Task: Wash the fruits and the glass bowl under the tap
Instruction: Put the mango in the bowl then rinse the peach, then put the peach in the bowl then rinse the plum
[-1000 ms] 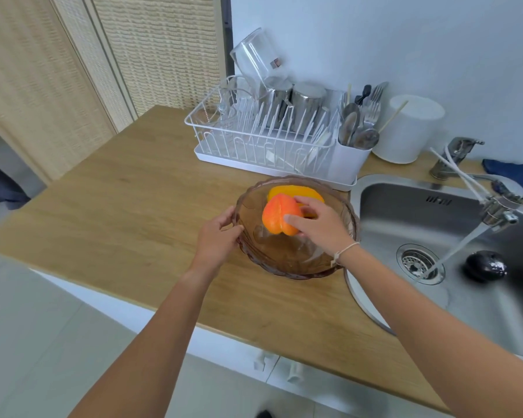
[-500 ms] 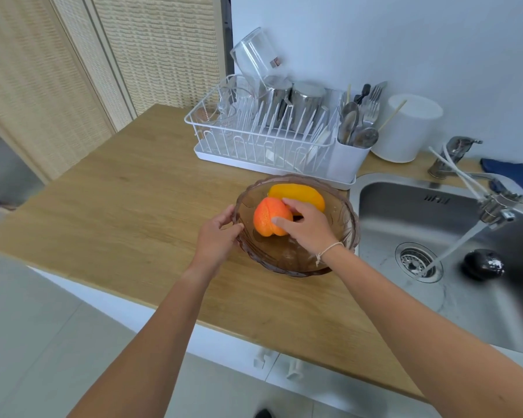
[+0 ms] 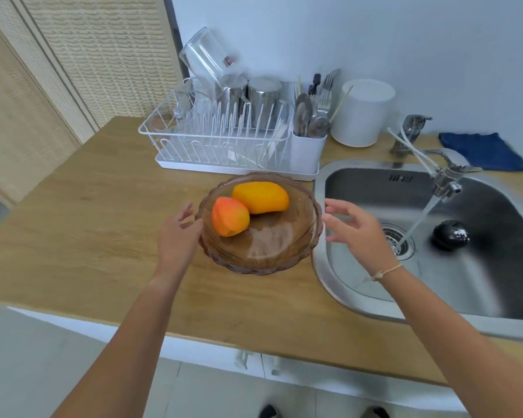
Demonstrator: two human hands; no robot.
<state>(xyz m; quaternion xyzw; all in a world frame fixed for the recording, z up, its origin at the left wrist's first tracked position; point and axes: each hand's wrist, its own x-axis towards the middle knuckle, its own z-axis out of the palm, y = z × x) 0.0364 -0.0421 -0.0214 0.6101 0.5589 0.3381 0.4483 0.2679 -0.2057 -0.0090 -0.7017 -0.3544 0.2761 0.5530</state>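
Both hands' fingers spread, holding nothing: left hand (image 3: 175,236) at glass bowl (image 3: 284,254) rim, right hand (image 3: 357,230) just beside.

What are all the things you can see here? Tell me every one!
bowl: 1, brown glass, on counter beside sink
fruits: 2, orange and yellow, in bowl
dark fruit: 1, in sink
sink: 1, steel, right
tap: 1, running
rack: 1, white, holding glasses, steel cups, cutlery
pot: 1, white, by rack
cloth: 1, blue, behind sink
counter: 1, wooden
left hand: open, at bowl's rim
right hand: open, right of bowl
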